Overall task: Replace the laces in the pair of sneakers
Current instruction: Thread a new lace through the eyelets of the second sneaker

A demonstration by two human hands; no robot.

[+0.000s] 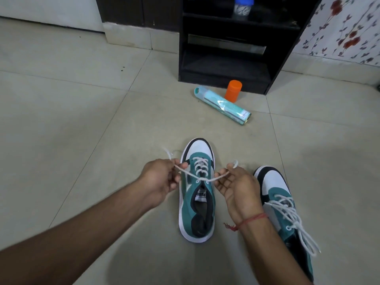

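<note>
A teal, white and black sneaker stands on the floor in the middle, toe pointing away. A white lace runs through its eyelets and crosses at the top. My left hand pinches the lace's left end and my right hand pinches its right end, both pulled out sideways over the shoe. The second sneaker lies to the right, laced, with its white lace tied in a bow; my right wrist covers part of it.
A teal tube-shaped package lies on the tiled floor beyond the shoes, with an orange bottle behind it. A black shelf unit stands further back, holding a blue-lidded jar. A floral cloth hangs at the right.
</note>
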